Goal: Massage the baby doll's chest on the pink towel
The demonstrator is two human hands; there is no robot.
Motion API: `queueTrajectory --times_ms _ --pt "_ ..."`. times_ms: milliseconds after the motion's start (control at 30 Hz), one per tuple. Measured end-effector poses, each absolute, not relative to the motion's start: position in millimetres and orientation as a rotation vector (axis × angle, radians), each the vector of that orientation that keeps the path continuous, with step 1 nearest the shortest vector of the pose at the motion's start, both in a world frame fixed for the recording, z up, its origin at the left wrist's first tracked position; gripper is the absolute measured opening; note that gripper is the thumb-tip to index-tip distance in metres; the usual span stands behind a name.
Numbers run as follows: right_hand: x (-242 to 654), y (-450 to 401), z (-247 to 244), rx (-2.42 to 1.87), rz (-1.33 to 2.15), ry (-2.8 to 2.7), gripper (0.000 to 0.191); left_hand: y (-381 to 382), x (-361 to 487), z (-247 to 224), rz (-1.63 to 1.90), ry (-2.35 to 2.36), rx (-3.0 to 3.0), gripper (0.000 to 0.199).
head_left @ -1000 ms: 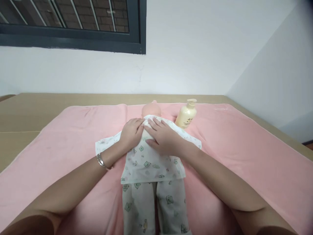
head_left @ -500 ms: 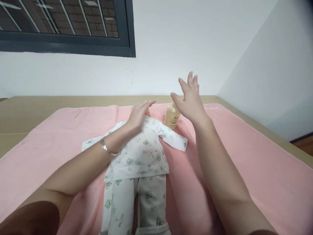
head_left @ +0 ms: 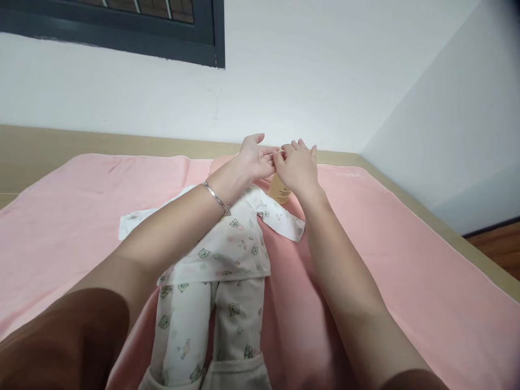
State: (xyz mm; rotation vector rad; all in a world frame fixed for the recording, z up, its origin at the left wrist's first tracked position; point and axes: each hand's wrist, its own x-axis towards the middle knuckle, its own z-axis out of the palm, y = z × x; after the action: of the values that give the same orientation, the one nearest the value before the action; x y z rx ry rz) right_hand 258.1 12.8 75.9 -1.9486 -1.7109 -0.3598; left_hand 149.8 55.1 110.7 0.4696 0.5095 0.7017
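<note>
My left hand (head_left: pixel 259 158) is turned palm up, fingers stretched toward the bottle, holding nothing I can see. Over the top of a pale yellow bottle (head_left: pixel 279 189) with dark print is my right hand (head_left: pixel 298 167), its fingers spread and its thumb close to my left fingertips. The bottle's upper end is hidden behind my hands, so firm contact cannot be made out. Below them lies a white long-sleeved baby top (head_left: pixel 227 246) with small animal prints, above matching trousers (head_left: pixel 239 319). A rounded pinkish thing (head_left: pixel 219 162) shows partly behind my left wrist.
A pink blanket (head_left: pixel 406 260) with creases covers most of the wooden surface (head_left: pixel 49 142). The white wall (head_left: pixel 325 70) rises right behind it, with a dark window frame (head_left: pixel 162 43) at upper left. Another wall (head_left: pixel 467 124) stands on the right.
My right hand has come down from the air onto the bottle's top area. My left hand has moved right, off the top's collar, and turned palm up. The view has tilted down.
</note>
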Motion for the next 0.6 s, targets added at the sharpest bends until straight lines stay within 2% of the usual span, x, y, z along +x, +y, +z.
queueTrajectory --times_ms 233,367,600 --pt "248 20 71 -1.978 -0.398 -1.558 0.044 56 146 105 0.722 0.553 0.705 0.051" --pt "246 24 69 -1.992 -0.352 -1.527 0.046 41 119 104 0.952 0.731 0.961 0.038" --pt "240 21 67 -2.059 -0.382 -1.507 0.045 -11 25 147 1.230 0.748 1.088 0.013"
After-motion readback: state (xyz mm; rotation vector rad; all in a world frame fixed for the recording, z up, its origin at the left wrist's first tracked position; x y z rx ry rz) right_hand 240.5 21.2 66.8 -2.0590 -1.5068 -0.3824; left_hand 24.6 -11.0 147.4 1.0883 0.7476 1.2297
